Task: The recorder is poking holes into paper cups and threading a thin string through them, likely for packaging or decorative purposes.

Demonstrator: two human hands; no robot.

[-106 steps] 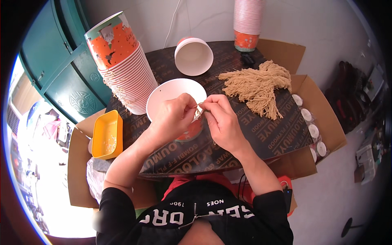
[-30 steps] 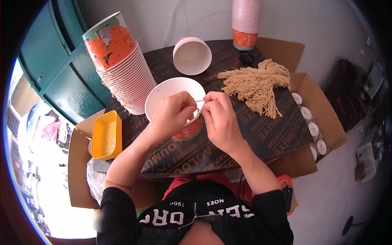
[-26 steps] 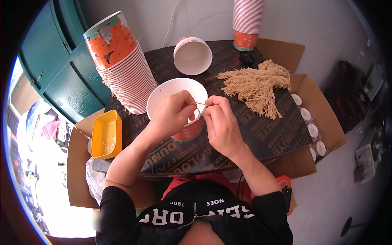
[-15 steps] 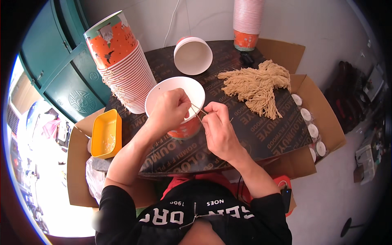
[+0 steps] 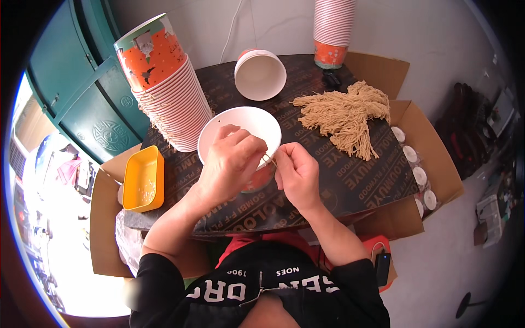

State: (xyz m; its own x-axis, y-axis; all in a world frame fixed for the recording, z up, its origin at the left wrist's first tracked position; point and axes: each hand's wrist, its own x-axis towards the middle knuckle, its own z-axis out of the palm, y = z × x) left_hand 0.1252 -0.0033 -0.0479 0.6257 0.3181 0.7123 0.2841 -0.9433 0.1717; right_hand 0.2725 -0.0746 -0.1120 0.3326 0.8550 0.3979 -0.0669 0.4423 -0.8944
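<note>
A white-lined paper bucket (image 5: 252,117) with an orange outside stands before me on the dark board table (image 5: 350,186), its mouth tipped slightly toward me. A small hole shows in its left wall. My left hand (image 5: 229,164) reaches over the near rim, fingers pinched on a thin tan cord (image 5: 266,158). At the rim's right side, my right hand (image 5: 299,176) pinches the same cord, thumb against bent forefinger. Most of the cord is hidden by my fingers. Farther right lies a loose bundle of tan cords (image 5: 347,115).
On the left rises a tall stack of paper buckets (image 5: 172,93), cords hanging from its side. A yellow tray (image 5: 144,180) sits at the left edge. Another bucket (image 5: 260,75) lies on its side at the back; a second stack (image 5: 332,33) stands behind. An open carton (image 5: 437,142) flanks the table.
Both hands have shifted closer to the bucket's near-right rim, and the cord crossing between them has drawn in short. The bucket has moved slightly right and tilted a little.
</note>
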